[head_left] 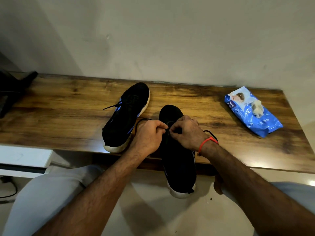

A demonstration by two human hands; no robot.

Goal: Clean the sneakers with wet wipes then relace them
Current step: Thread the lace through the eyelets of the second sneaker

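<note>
Two black sneakers are recorded on a dark wood-grain bench [59,106] set against a plain wall. The near sneaker [179,160], black with a white sole, is laid lengthwise with its toe toward the wall and its heel overhanging the front edge of the bench. Its black lace [211,133] is pinched over the tongue by both hands: the left hand [150,135] is curled with thumb and forefinger closed on one strand, and the right hand [187,133] is curled likewise on the other, fingertips nearly touching. A loop of lace is seen trailing behind the right wrist, on which a red thread band [207,142] is worn. The far sneaker [126,116], black with blue side markings and a white sole, is laid at a slant just left of the first, a loose lace end projecting from its left side. A blue pack of wet wipes [252,113] is placed well apart at the right end of the bench, with a crumpled used wipe [257,108] resting on top. A dark object [15,86], not identifiable, is noted at the far left end.
</note>
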